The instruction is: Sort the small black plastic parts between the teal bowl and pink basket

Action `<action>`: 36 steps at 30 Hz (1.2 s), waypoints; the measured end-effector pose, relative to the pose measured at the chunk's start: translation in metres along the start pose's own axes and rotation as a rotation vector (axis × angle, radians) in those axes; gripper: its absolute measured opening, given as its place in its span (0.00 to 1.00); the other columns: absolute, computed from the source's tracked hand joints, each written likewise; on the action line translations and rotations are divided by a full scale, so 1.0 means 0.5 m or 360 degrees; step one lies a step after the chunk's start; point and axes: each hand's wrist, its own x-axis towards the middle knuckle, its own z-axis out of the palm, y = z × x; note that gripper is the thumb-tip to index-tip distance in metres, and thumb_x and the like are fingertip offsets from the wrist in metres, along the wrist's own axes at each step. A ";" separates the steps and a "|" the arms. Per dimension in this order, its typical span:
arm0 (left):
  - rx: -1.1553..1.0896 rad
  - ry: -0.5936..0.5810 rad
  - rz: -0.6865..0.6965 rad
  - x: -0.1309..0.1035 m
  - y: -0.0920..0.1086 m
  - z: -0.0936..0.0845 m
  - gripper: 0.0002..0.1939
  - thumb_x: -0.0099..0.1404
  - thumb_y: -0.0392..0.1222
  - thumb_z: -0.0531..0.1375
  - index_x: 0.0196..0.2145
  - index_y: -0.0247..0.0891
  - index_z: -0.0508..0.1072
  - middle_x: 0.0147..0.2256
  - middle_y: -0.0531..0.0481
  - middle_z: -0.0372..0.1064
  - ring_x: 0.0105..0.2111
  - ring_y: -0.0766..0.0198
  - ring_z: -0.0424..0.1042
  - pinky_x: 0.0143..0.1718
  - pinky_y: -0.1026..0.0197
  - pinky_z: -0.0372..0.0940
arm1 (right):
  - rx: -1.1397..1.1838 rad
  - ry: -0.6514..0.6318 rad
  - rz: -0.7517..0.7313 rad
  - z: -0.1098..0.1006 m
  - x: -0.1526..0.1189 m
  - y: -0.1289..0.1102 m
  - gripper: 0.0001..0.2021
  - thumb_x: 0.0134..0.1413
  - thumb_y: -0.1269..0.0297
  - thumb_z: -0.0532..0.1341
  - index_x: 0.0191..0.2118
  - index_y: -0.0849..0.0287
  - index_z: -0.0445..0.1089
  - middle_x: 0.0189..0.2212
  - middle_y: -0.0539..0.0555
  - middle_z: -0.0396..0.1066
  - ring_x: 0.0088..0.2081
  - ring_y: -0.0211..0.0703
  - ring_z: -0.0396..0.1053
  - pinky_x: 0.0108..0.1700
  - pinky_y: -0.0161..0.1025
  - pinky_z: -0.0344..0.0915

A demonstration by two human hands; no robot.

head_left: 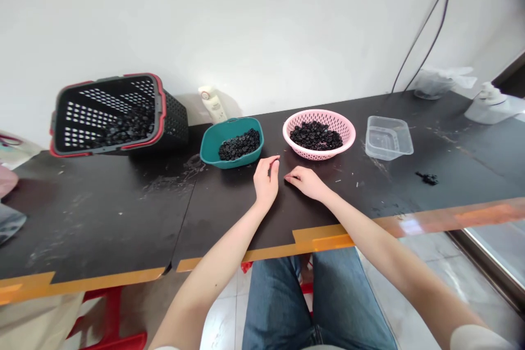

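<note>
My left hand (267,181) is over the black table, just in front of the teal basin (213,147). Its thumb and fingertips come together, and whatever may be between them is too small to make out. To its right, my right hand (307,182) is closed in a pinch in front of the pink basket (347,136). Any item in that pinch is hidden. A small gap separates the two hands. Small black round pieces (240,145) lie in the teal basin, and similar black pieces (315,135) fill the bottom of the pink basket.
A dark perforated basket (174,117) with red trim leans at the left, holding more black pieces. A white bottle (213,105) stands by the wall. At right are a clear plastic container (388,139), a little black pile (429,178) and a white pump bottle (490,104). Orange tape (311,238) edges the table.
</note>
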 end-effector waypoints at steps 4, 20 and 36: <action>-0.0054 -0.0053 -0.0024 0.000 -0.009 0.005 0.13 0.67 0.46 0.53 0.44 0.39 0.71 0.39 0.47 0.70 0.37 0.64 0.69 0.43 0.60 0.65 | -0.0003 0.0016 0.0131 -0.081 -0.019 0.023 0.08 0.53 0.64 0.59 0.36 0.54 0.77 0.37 0.54 0.76 0.40 0.46 0.72 0.47 0.43 0.64; -0.0186 -0.0029 0.0014 -0.006 -0.001 -0.002 0.12 0.65 0.46 0.55 0.43 0.39 0.71 0.38 0.48 0.70 0.36 0.65 0.70 0.41 0.62 0.66 | 0.0475 -0.0123 0.0383 -0.199 -0.078 0.033 0.10 0.44 0.57 0.64 0.30 0.58 0.72 0.29 0.52 0.73 0.28 0.37 0.66 0.32 0.35 0.62; -0.1166 -0.0210 -0.0522 -0.018 -0.015 0.031 0.11 0.63 0.46 0.58 0.41 0.38 0.68 0.39 0.45 0.71 0.41 0.63 0.73 0.47 0.56 0.68 | 0.1339 0.0404 0.0084 -0.040 0.008 -0.025 0.10 0.40 0.63 0.70 0.32 0.57 0.73 0.31 0.52 0.75 0.34 0.40 0.72 0.43 0.41 0.69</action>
